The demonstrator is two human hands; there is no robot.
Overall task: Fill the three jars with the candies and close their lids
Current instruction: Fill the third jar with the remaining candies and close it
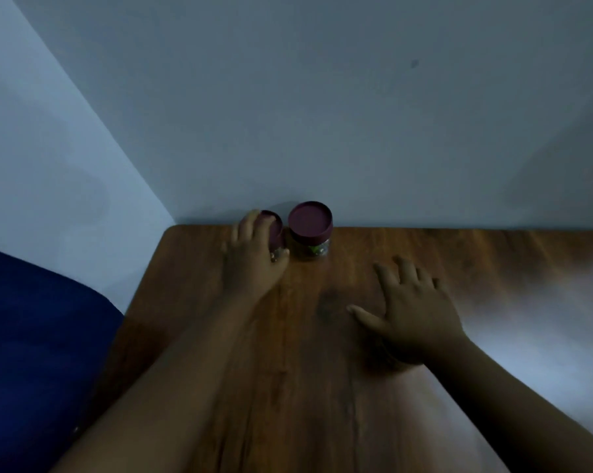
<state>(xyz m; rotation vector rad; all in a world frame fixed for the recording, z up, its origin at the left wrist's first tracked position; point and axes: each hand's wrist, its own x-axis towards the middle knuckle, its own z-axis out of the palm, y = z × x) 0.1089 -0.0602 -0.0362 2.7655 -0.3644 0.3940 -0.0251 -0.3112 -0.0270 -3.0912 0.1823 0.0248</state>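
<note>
Dim view, looking down over a wooden table (322, 387) pushed against a pale wall (322, 114). Two jars at the far edge of the table, close to the wall, side by side and nearly touching. Right jar (311, 242) standing upright, clear-bodied, with colourful candies (317, 250) faintly visible through the lower part, topped by a dark maroon lid (310, 221) sitting flat on it. Left jar (277, 233) mostly hidden behind the left hand (254, 257), only part of its maroon lid (271, 218) and a sliver of its side showing. Left hand wrapped around that jar from the near-left side, fingers curled over the lid's edge, thumb against the jar's right side, forearm stretching back toward the lower left. Right hand (414, 312) lying well apart from both jars, nearer the viewer and to the right, palm down on the tabletop, fingers spread wide and straight, thumb pointing left, gripping nothing. Dark blue upholstered seat (39, 336) just beside the table's left edge. Bright glare washing over the table's right side. Third jar not visible anywhere.
</note>
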